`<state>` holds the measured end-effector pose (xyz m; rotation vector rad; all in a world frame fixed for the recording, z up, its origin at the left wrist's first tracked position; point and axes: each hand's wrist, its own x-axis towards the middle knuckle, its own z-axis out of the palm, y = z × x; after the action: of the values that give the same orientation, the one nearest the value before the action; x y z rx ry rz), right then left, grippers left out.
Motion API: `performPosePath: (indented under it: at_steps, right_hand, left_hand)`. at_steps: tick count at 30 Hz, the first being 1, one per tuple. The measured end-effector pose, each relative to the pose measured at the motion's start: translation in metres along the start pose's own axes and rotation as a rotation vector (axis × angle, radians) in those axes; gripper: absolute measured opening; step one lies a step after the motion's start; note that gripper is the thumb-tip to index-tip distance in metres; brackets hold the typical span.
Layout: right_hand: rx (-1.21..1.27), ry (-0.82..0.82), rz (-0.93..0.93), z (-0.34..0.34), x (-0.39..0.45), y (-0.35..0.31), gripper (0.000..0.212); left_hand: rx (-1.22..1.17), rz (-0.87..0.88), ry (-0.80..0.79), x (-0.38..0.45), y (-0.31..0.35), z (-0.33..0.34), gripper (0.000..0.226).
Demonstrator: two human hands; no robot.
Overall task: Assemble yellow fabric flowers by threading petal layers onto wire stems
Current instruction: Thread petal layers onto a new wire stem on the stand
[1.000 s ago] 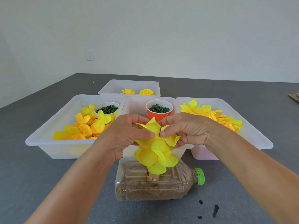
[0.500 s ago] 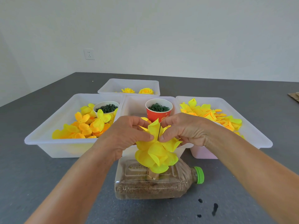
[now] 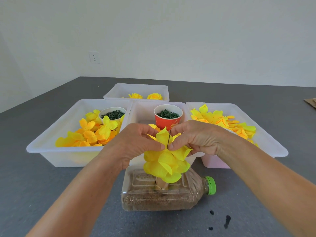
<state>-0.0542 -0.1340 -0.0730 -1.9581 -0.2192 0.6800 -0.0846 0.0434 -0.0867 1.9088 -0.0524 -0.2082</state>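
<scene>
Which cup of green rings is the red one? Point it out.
The red cup, standing in the middle bin just behind the hands. The other cup, in the left bin among yellow petals, is white.

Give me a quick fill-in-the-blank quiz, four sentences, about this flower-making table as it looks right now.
1. Both hands, left hand and right hand, pinch a yellow fabric ____ layer on the thin wire stem.
2. The sand-filled clear plastic bottle lying on its side has a ____ cap.
3. The red paper cup holds dark green ____.
4. The farthest white plastic tray holds ____ finished yellow flowers.

Missing words: petal; green; rings; two
</scene>
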Motion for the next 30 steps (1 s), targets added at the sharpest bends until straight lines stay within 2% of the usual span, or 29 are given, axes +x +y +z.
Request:
performPosePath:
  at_steps: [17, 26, 30]
  right_hand:
    - [-0.038, 0.023, -0.005, 0.008, -0.001, 0.003, 0.025]
    - [-0.098, 0.06, 0.006, 0.009, 0.0, 0.005, 0.025]
    - [-0.087, 0.066, 0.028, 0.008, 0.0, 0.008, 0.029]
  left_hand:
    - [0.072, -0.015, -0.003, -0.001, 0.0, 0.005, 0.043]
    - [0.116, -0.017, -0.001, 0.001, -0.003, 0.006, 0.046]
    - [0.151, -0.011, -0.018, 0.001, -0.005, 0.004, 0.04]
